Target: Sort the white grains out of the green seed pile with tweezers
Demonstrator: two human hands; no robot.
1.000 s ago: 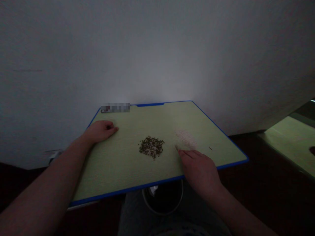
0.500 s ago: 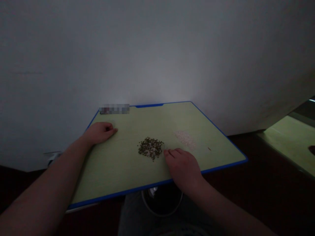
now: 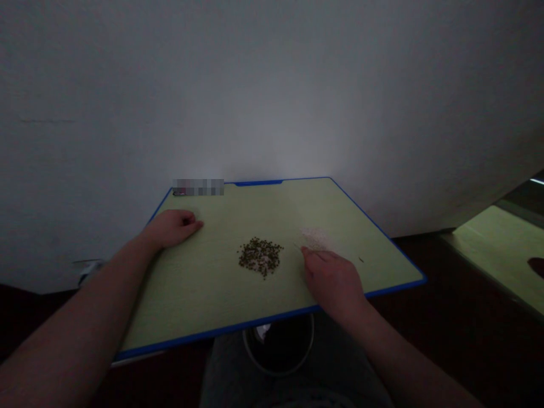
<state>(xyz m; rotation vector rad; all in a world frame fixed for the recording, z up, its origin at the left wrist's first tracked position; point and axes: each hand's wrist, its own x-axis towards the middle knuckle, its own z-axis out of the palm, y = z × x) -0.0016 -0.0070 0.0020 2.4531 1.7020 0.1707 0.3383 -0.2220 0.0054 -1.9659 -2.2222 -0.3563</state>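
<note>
My left hand [image 3: 175,228] rests on the left side of a pale yellow-green board [image 3: 221,300], its fingers curled in loosely and nothing visible in them. My right hand [image 3: 331,275] is closed in a pinch, with a thin, pale, stick-like thing [image 3: 296,245] poking out towards the left. Left of that hand lies a pile of small green-brown beans [image 3: 257,252] with some pale grains mixed in. Just beyond my right fingers is a spread of small whitish grains [image 3: 313,233], partly hidden by the hand.
Blue edging [image 3: 255,183] frames the board, which stands against a grey wall [image 3: 272,102]. A small dark sliver [image 3: 361,259] lies at the right. Below the front edge is a round, dark container [image 3: 312,337]. Another yellowish surface [image 3: 488,238] is farther right.
My right hand has moved right, away from the bean pile and up to the whitish grains, with the thin stick-like thing in its pinch. My left hand has stayed put.
</note>
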